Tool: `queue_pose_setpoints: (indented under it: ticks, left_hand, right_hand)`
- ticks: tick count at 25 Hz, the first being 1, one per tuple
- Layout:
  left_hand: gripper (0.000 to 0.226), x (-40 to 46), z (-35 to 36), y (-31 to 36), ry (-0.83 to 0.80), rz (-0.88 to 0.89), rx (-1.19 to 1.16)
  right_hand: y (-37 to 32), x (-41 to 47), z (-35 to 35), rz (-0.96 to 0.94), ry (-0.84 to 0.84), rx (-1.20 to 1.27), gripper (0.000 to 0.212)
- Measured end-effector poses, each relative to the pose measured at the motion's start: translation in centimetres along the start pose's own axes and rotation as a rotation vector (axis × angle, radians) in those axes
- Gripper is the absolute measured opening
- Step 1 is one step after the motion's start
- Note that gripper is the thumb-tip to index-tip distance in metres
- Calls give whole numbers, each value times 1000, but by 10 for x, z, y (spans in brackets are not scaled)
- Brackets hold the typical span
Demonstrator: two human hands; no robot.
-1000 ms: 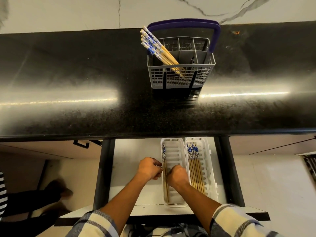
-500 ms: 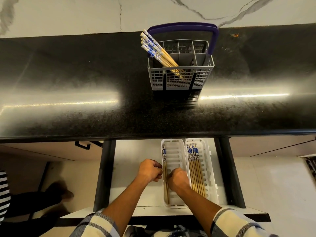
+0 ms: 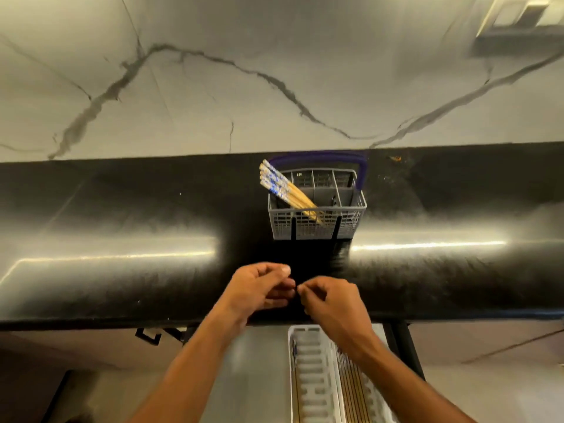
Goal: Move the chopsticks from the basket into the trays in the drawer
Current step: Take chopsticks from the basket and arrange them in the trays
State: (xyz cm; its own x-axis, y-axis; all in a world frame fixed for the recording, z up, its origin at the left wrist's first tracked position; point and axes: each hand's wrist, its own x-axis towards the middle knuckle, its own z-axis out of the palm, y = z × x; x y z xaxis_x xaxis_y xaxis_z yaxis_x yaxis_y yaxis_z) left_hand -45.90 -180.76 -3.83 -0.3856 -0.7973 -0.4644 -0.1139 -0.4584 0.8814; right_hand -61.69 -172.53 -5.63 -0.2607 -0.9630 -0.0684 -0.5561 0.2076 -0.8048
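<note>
Chopsticks (image 3: 285, 190) lean up-left in the basket (image 3: 317, 219), straight beyond your loosely curled, empty left hand (image 3: 259, 288) and right hand (image 3: 331, 303)

A black speckled counter (image 3: 122, 215) runs across the view below a marble wall, with two bright streaks of glare on it. A grey basket (image 3: 317, 221) with a purple handle stands on it near the back. Below the front edge, an open drawer (image 3: 256, 377) holds two white trays (image 3: 314, 377) lying side by side on its floor.
</note>
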Motion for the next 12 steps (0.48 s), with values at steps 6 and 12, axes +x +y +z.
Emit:
queue_pose_setpoints:
  ticks: [6,12]
  left_hand:
    - [6,45,-5,97,303,291,-33]
    - [18,86,-9,121,499,352,191]
  right_hand:
    - [-63,84,-42,-214,292,59,12]
    - [-99,140,-54,-191,145,-168,20]
